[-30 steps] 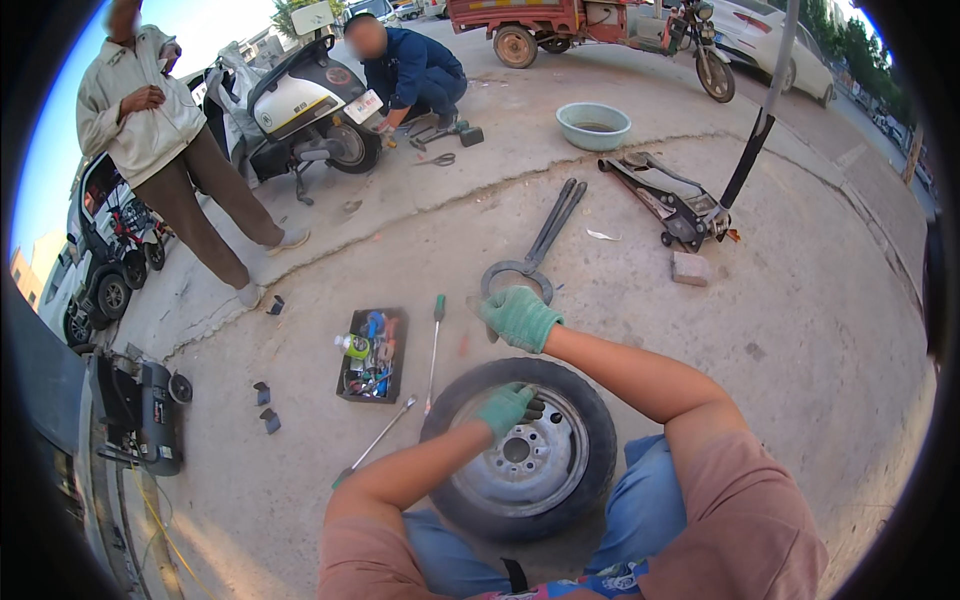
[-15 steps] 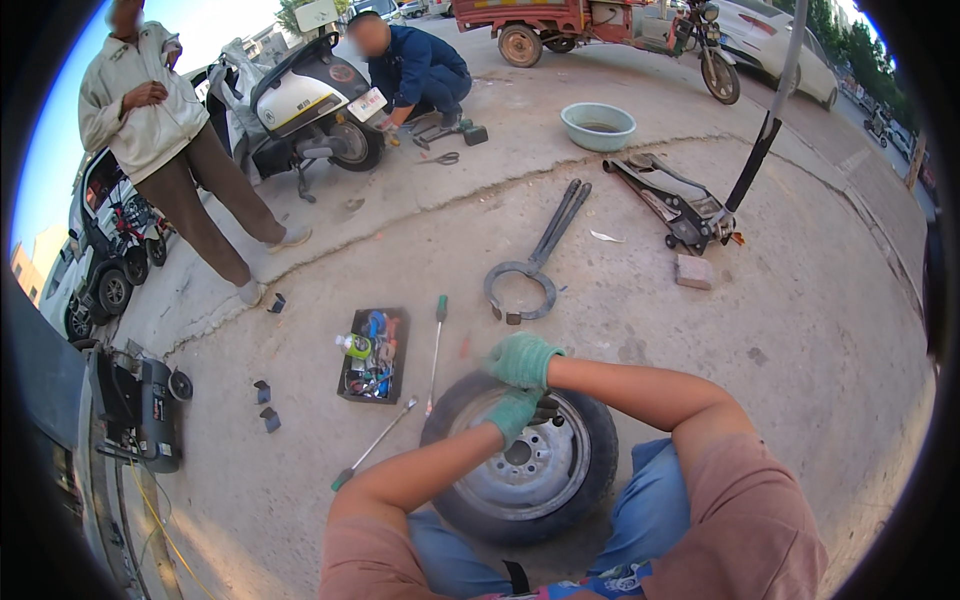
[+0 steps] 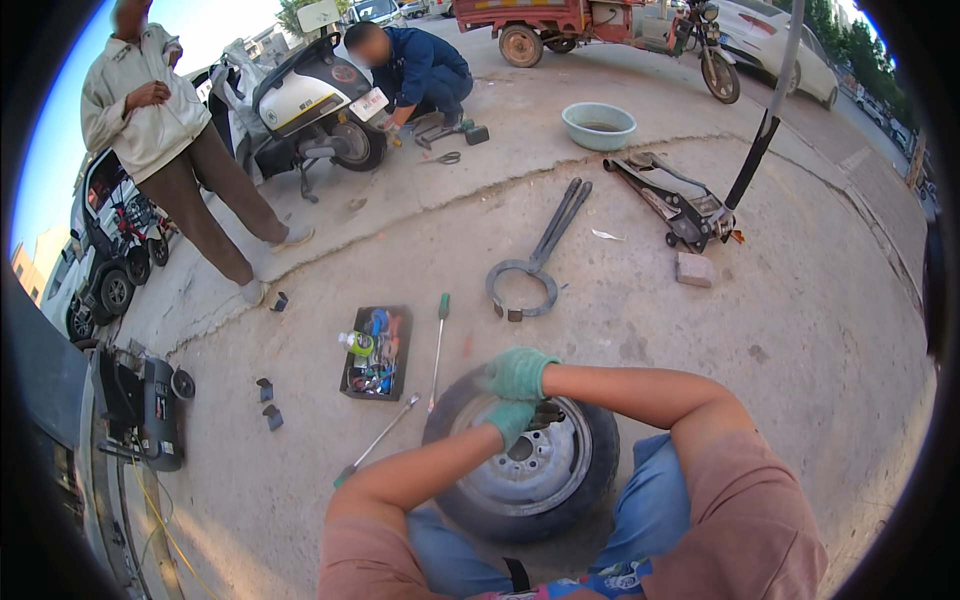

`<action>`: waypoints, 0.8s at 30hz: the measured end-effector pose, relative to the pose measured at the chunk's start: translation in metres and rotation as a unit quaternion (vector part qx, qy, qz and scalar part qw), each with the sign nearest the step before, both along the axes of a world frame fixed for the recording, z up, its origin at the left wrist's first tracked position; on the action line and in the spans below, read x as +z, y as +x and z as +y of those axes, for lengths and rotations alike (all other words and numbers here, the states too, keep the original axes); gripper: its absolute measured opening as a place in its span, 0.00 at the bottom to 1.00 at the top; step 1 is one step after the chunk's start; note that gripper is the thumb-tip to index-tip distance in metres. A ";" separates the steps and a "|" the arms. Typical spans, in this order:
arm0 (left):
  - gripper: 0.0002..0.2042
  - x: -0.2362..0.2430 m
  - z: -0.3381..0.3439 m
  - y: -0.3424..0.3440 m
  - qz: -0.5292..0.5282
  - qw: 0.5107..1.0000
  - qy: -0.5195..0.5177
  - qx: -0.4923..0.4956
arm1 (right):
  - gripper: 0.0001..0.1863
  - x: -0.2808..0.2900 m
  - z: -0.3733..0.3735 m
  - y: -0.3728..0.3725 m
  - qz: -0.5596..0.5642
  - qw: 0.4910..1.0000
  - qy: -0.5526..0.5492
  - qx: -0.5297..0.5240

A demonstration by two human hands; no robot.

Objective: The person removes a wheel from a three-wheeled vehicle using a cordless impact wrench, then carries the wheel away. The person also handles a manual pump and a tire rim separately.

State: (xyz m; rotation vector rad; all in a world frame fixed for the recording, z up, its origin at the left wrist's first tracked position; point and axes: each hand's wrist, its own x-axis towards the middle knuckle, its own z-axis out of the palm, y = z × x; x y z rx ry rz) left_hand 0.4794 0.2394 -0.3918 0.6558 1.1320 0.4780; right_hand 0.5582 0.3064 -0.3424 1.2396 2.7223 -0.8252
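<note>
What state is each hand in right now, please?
Left hand: over the wheel; whether it holds anything cannot be told.
Right hand: against or just above the left; grip cannot be told.

Wheel (image 3: 515, 485): flat on its side on the ground, so everything's placed off that
Ground (image 3: 760, 440): grey concrete, kinda rough, long crack (image 3: 415, 210) wandering across well beyond the wheel
Long tools: green-handled bar (image 3: 437, 358) just beyond-left of the wheel, second bar (image 3: 379, 440) slanted just left of it
Tool tray (image 3: 405, 350): black, beyond-left of the wheel
Big tongs (image 3: 541, 258): beyond the wheel, ring end toward it
Brick (image 3: 694, 270): beyond-right of the wheel
Floor jack (image 3: 690, 215): past the brick, same side of the wheel
Basin (image 3: 598, 142): way beyond the wheel
</note>
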 end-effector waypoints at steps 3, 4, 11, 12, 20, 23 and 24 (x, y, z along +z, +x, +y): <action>0.10 -0.015 -0.001 -0.001 -0.001 1.000 0.001 0.005 | 0.24 0.003 -0.004 0.000 0.006 1.000 -0.003 -0.001; 0.10 -0.017 -0.001 -0.001 0.001 1.000 -0.005 0.010 | 0.24 0.004 -0.005 0.000 0.008 1.000 -0.004 -0.003; 0.10 -0.011 -0.005 0.005 0.000 0.999 -0.044 0.019 | 0.21 -0.013 -0.007 0.003 0.019 1.000 0.005 0.005; 0.10 -0.011 -0.006 0.004 0.006 0.999 -0.044 0.018 | 0.21 -0.013 -0.007 0.002 0.018 1.000 0.005 0.007; 0.10 -0.017 -0.008 0.006 0.033 0.998 -0.052 0.008 | 0.19 -0.012 -0.009 0.002 0.005 1.000 -0.005 0.009; 0.10 -0.012 -0.011 0.009 0.043 0.997 -0.071 0.009 | 0.21 -0.008 -0.011 0.003 -0.014 1.000 -0.017 0.016; 0.11 -0.010 -0.012 0.009 0.046 0.996 -0.079 0.012 | 0.22 -0.004 -0.012 0.002 -0.026 0.999 -0.022 0.022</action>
